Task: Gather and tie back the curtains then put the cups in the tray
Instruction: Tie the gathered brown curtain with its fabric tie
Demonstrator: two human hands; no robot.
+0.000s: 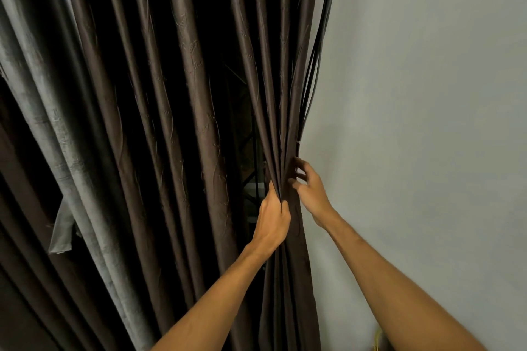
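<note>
A dark brown curtain [182, 122] with a faint leaf pattern hangs in long folds across most of the view. Its right-hand folds are bunched together near the wall. My left hand [272, 219] is closed around that bunch from the left. My right hand [309, 191] touches the bunch's right edge with its fingers curled and spread against the cloth. A grey curtain [42, 111] hangs at the far left, with a grey tie-back strip [61, 228] dangling from it. No cups or tray are in view.
A plain pale wall [427, 122] fills the right side. Dark cables [316, 51] run down the wall beside the curtain's edge. Through a gap in the curtain a dark window area [245, 128] shows. Something yellow [377, 336] sits low by the wall.
</note>
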